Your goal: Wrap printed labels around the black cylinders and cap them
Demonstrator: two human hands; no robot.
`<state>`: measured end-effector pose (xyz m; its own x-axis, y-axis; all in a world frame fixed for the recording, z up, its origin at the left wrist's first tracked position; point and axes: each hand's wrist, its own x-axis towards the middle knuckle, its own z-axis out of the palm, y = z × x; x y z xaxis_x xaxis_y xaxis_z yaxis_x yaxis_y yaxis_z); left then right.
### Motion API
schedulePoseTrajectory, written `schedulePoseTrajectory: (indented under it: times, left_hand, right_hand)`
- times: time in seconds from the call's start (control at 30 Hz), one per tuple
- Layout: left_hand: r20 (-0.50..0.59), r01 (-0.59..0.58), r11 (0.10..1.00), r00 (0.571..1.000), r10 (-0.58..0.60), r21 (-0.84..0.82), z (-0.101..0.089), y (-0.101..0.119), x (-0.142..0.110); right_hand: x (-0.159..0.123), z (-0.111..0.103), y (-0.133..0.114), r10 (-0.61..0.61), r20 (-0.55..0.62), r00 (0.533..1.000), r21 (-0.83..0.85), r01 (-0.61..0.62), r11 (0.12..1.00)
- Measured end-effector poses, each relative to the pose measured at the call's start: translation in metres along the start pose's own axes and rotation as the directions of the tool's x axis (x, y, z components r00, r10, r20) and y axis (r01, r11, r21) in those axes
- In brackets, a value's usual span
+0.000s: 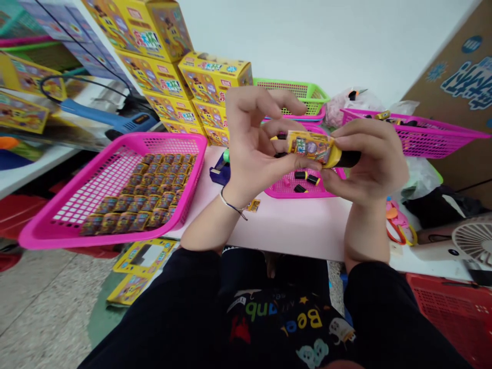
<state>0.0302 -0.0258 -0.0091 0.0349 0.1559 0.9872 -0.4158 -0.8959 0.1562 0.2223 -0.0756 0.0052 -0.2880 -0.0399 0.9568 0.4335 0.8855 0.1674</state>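
Person's got a yellow printed tube (309,147) with a black end, held up over the pink table (292,228). The left hand (249,146) is half open, with just the thumb and fingertips pinching it, while the right hand (369,161) curls snugly round the black end. Little black-and-yellow pieces (305,179) sit right below in a pink basket (292,195), and another pink basket (154,136) of neatly rowed packets (138,192) sits off left.
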Motion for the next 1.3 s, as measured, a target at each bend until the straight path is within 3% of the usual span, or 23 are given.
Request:
schedulePoseTrajectory:
  times: [0.1,0.13,0.27,0.33,0.4,0.5,0.6,0.7,0.87,1.07,1.2,1.3]
  left_hand:
    - [-0.115,-0.294,0.956,0.949,0.294,0.016,0.002,-0.028,-0.002]
    - [-0.126,-0.339,0.940,0.931,0.342,0.045,0.002,-0.034,-0.001]
    - [0.000,-0.377,0.906,0.923,0.384,0.191,-0.005,-0.037,0.005]
    - [0.070,-0.446,0.873,0.895,0.441,0.198,-0.008,-0.035,0.009]
    - [0.041,-0.477,0.861,0.877,0.478,0.177,-0.010,-0.035,0.009]
    - [-0.030,-0.356,0.920,0.930,0.365,0.167,-0.013,-0.039,0.005]
    - [0.128,-0.234,0.965,0.967,0.218,0.120,-0.019,-0.044,0.001]
    - [0.256,-0.223,0.975,0.943,0.212,0.014,-0.026,-0.044,0.003]
    - [0.249,-0.141,0.990,0.958,0.139,-0.010,-0.031,-0.033,0.007]
    - [0.238,-0.063,0.998,0.969,0.065,-0.018,-0.027,-0.027,0.005]
    - [0.283,-0.082,0.994,0.954,0.098,-0.068,-0.024,-0.027,0.004]
    - [0.284,-0.021,0.998,0.958,0.036,-0.054,-0.020,-0.019,0.004]
  right_hand:
    - [-0.003,0.006,0.000,0.060,-0.067,0.996,0.027,-0.059,0.998]
    - [-0.003,0.008,0.001,0.073,-0.090,0.993,0.028,-0.071,0.997]
    - [-0.001,0.012,-0.001,0.050,-0.143,0.988,0.058,-0.042,0.997]
    - [0.000,0.012,-0.003,0.045,-0.146,0.988,0.091,-0.032,0.995]
    - [-0.001,0.012,-0.004,0.078,-0.138,0.987,0.096,-0.065,0.993]
    - [-0.004,0.011,-0.004,0.136,-0.123,0.983,0.050,-0.131,0.990]
    - [-0.005,0.008,-0.003,0.156,-0.059,0.986,0.028,-0.154,0.988]
    - [-0.002,0.005,-0.004,0.101,-0.002,0.995,0.038,-0.101,0.994]
    - [-0.003,0.008,0.002,0.085,0.008,0.996,0.150,-0.085,0.985]
    - [-0.004,0.008,0.014,-0.024,-0.085,0.996,0.197,0.040,0.980]
    - [-0.002,0.006,0.012,0.010,-0.023,1.000,0.192,-0.006,0.981]
    - [-0.007,0.007,0.014,0.055,0.029,0.998,0.255,-0.060,0.965]
